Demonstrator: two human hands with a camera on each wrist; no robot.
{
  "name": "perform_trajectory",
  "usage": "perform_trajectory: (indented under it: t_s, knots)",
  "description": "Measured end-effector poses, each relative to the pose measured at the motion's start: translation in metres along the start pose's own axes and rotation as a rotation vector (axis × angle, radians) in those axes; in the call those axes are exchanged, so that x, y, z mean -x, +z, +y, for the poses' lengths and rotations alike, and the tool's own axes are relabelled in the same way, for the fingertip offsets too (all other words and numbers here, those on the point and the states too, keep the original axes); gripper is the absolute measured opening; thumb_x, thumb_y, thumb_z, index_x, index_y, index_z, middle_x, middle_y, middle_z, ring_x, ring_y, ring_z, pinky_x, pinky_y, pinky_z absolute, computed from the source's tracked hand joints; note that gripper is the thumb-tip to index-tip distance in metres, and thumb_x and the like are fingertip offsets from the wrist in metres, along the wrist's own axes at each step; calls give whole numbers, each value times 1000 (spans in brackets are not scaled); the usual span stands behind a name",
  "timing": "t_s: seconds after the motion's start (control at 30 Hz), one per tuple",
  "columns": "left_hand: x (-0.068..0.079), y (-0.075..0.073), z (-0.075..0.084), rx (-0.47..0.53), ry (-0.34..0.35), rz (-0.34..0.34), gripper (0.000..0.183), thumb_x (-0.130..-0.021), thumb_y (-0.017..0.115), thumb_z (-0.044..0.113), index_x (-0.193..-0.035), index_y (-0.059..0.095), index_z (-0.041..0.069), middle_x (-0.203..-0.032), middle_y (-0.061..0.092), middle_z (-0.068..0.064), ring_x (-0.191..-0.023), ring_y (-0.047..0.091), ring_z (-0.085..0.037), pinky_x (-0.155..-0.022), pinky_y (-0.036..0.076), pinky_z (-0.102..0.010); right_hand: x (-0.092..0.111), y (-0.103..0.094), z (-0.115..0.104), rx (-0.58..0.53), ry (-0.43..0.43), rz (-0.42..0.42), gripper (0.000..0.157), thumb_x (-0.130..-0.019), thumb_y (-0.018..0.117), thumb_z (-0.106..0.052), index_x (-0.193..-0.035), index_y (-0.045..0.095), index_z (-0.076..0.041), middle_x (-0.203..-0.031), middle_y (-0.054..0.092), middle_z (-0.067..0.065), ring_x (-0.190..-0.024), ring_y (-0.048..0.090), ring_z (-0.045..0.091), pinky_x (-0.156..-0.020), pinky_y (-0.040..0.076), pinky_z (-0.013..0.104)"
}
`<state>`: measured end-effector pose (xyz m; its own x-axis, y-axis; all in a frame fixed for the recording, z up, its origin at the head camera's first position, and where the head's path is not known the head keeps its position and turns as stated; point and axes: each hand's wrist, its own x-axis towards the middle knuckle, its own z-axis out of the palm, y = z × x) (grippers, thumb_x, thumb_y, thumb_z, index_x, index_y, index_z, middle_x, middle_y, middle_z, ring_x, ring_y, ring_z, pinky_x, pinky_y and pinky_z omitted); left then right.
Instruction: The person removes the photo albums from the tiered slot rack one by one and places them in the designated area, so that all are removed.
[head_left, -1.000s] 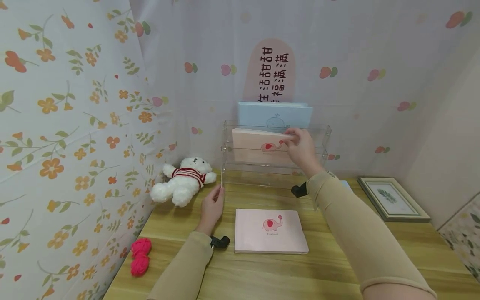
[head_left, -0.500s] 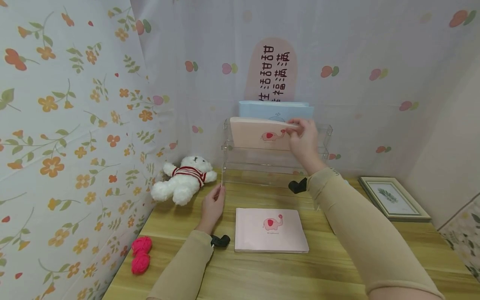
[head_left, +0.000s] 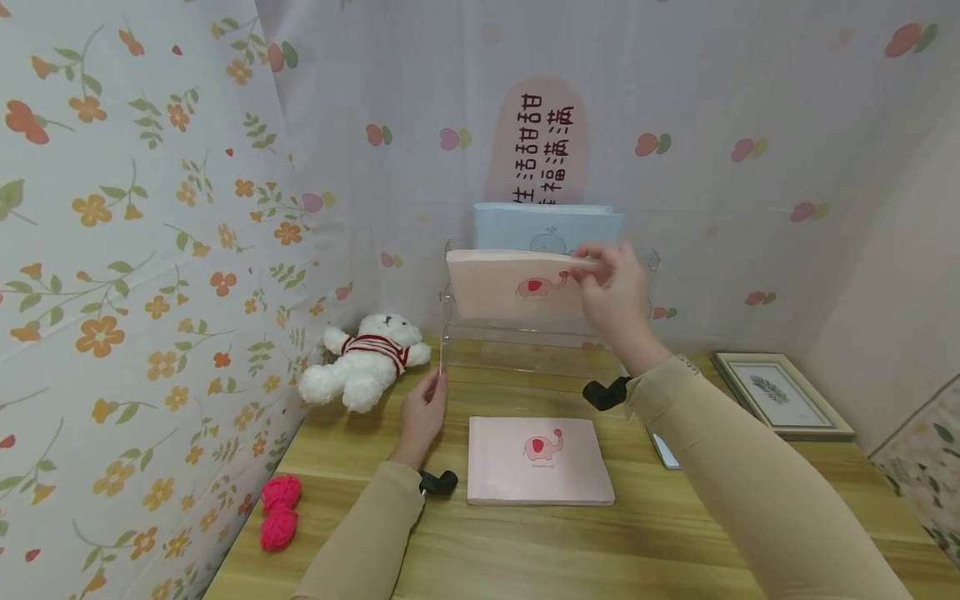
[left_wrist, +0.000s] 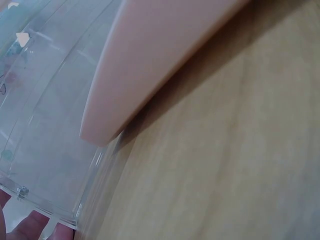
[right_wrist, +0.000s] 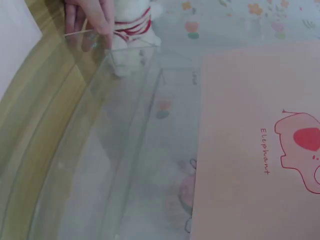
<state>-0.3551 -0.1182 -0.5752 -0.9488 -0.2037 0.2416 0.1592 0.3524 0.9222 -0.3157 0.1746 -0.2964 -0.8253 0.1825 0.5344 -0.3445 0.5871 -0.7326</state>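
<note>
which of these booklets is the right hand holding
The pink elephant booklet held up before the clear rack, pinched by the right hand. The other pink one lies flat on the table; the blue one stands behind.

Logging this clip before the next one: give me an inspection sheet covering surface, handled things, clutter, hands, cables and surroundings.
Surface: wood-grain table.
Handled things: pink elephant booklet, tilted, at a clear stand; blue booklet behind it.
Clutter: flat elephant booklet, white teddy bear, pink yarn, framed leaf picture, flat item mostly hidden by the right sleeve.
Hands: right hand pinches the pink elephant booklet's top edge; left hand grips the stand's side edge.
Cables: nothing seen.
Surroundings: patterned wall coverings.
</note>
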Motion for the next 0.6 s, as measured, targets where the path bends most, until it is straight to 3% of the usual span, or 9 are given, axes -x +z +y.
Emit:
perform_trajectory:
  t_s: [0.1,0.3,0.47,0.6]
  knots:
    - [-1,1,-6,-1,24,4,47,-109,65,53,-146,74,24,-130,82,-6,-116,78,-23,-97,65,-46,11,-2,5,7,-9,-32,16,-106,69,-8,-120,76,-5,-113,53,14,-112,53,34,-84,42,37]
    - [2,-1,0,-40,55,24,44,-111,64,45,-145,74,19,-128,83,-9,-111,78,-21,-90,65,-39,34,-7,22,6,-34,-61,16,-105,70,-4,-119,76,-1,-109,54,17,-112,53,38,-86,39,38]
    - [10,-5,20,3,32,3,42,-112,64,35,-147,72,13,-133,80,-18,-120,77,-38,-103,62,-57,54,-12,35,12,-31,-85,14,-103,73,-3,-116,77,-3,-106,55,16,-111,57,36,-80,41,32]
    - [11,-5,23,-5,8,3,41,-113,65,34,-148,71,14,-135,79,-16,-123,76,-36,-106,61,-56,70,-18,40,32,-23,-118,13,-103,76,-6,-116,78,-5,-104,57,14,-107,66,37,-75,46,22]
